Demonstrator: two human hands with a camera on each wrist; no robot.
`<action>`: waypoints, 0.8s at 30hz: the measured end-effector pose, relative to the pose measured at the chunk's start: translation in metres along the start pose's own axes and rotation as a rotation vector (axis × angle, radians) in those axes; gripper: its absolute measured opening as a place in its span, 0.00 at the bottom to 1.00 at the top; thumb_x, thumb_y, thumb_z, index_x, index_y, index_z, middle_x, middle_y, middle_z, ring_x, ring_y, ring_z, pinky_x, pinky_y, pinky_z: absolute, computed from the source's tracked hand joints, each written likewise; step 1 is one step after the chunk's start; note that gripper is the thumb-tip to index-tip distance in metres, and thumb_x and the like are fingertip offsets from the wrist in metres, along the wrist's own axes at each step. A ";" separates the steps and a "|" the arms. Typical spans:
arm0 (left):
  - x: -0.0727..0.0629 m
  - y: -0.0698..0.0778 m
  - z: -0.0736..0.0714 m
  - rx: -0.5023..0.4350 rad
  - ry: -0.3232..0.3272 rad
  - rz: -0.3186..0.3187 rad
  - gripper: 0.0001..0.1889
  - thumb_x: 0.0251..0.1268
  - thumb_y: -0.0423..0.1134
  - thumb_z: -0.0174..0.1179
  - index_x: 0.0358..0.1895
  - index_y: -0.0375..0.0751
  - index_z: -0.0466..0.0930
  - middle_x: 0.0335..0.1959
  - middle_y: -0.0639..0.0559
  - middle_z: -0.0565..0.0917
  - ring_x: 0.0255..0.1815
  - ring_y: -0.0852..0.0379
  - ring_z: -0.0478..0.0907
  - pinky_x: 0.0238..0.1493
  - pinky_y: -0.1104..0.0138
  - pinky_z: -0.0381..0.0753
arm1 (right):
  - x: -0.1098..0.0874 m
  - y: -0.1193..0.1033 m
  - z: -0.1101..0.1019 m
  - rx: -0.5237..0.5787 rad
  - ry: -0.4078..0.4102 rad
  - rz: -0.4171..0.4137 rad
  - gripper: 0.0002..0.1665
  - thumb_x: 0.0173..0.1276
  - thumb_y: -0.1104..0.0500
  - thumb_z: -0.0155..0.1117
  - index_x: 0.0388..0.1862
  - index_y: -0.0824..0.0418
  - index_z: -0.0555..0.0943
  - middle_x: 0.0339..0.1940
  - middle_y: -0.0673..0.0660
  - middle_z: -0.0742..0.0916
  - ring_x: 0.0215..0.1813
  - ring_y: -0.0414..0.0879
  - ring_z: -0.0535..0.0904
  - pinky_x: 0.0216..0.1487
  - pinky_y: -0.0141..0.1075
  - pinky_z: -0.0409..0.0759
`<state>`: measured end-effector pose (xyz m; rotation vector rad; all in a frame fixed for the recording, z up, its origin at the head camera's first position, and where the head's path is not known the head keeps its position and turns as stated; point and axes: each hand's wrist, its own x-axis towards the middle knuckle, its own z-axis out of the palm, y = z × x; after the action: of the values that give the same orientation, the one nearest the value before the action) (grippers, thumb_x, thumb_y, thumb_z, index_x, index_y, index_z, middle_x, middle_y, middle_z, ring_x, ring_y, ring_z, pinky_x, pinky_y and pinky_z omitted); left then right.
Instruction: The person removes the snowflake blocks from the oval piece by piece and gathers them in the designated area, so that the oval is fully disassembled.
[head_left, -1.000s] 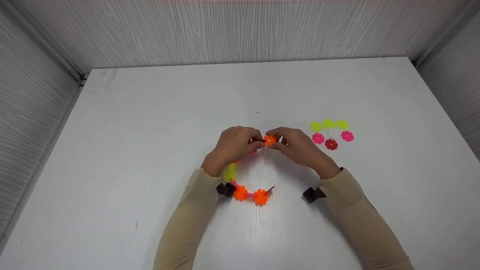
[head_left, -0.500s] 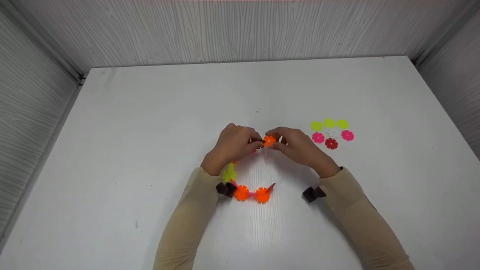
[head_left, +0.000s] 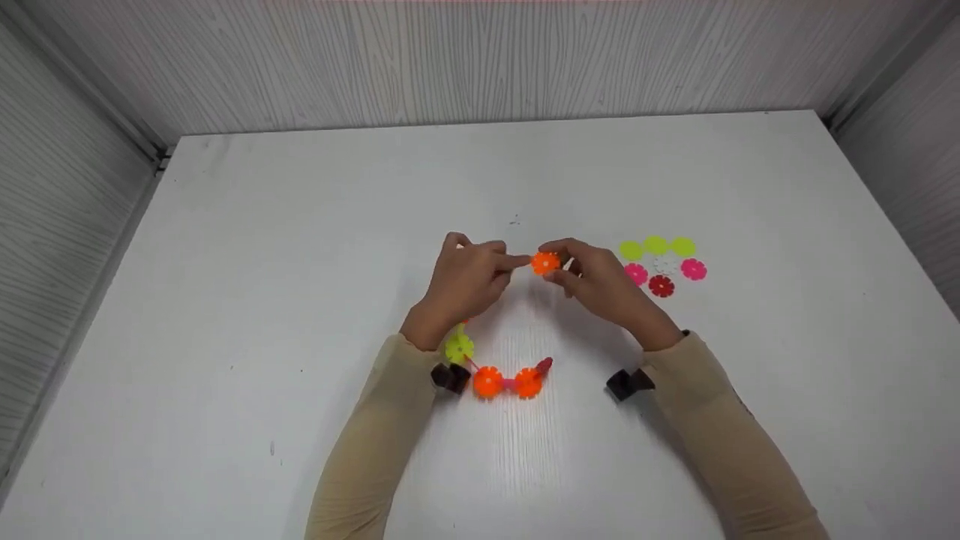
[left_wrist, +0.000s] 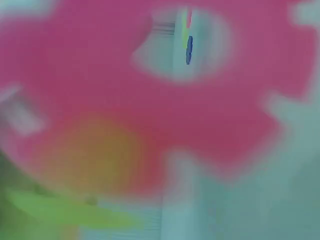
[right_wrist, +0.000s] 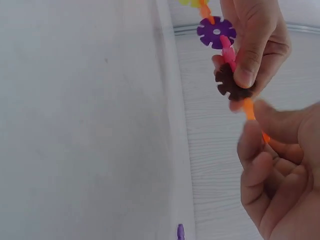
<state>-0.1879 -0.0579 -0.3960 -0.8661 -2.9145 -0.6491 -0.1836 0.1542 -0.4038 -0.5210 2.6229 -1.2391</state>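
Note:
A chain of interlocked notched plastic discs runs beneath my left hand (head_left: 471, 279) and curves toward me. An orange disc (head_left: 546, 263) is at its far end, pinched by the thumb and fingers of my right hand (head_left: 600, 281). In the right wrist view my left thumb and fingers pinch the brown disc (right_wrist: 229, 84) joined to it, with pink and purple discs (right_wrist: 216, 33) beyond. Nearer me the chain shows a yellow-green disc (head_left: 459, 349), orange discs (head_left: 488, 382) and a dark red end disc (head_left: 545, 367). A blurred pink disc (left_wrist: 215, 115) fills much of the left wrist view.
Loose discs lie to the right of my right hand: several yellow-green ones (head_left: 656, 245), pink ones (head_left: 694, 270), a white one (head_left: 666, 265) and a dark red one (head_left: 661, 286). Grey wood-grain panels (head_left: 480, 60) enclose the white table (head_left: 300, 225) at the back and sides.
Both hands have shifted slightly away from me, raising the orange disc in the view. My left index finger now stretches toward it. The near end of the chain has swung slightly away from me.

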 end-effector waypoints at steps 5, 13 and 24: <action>-0.002 -0.002 0.000 -0.038 0.016 -0.008 0.15 0.70 0.36 0.53 0.48 0.57 0.87 0.28 0.55 0.83 0.26 0.59 0.77 0.54 0.54 0.66 | 0.002 0.006 -0.006 0.090 0.036 0.068 0.22 0.68 0.61 0.63 0.61 0.60 0.76 0.36 0.56 0.78 0.30 0.58 0.77 0.31 0.27 0.75; 0.001 -0.001 0.003 -0.167 -0.015 -0.081 0.12 0.69 0.42 0.57 0.52 0.49 0.84 0.37 0.53 0.88 0.36 0.57 0.81 0.53 0.55 0.66 | 0.003 0.012 -0.009 0.064 0.056 0.007 0.22 0.67 0.63 0.62 0.61 0.62 0.77 0.34 0.58 0.79 0.30 0.58 0.77 0.31 0.27 0.74; 0.001 -0.002 -0.001 -0.298 -0.191 -0.142 0.27 0.59 0.43 0.68 0.62 0.46 0.74 0.44 0.49 0.85 0.47 0.52 0.79 0.65 0.52 0.63 | 0.004 0.013 -0.014 0.125 0.109 0.060 0.24 0.71 0.62 0.59 0.66 0.61 0.72 0.35 0.57 0.78 0.29 0.49 0.75 0.34 0.28 0.77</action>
<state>-0.1899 -0.0587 -0.3959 -0.7880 -3.1224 -1.0920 -0.1942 0.1699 -0.4049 -0.3605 2.6049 -1.4385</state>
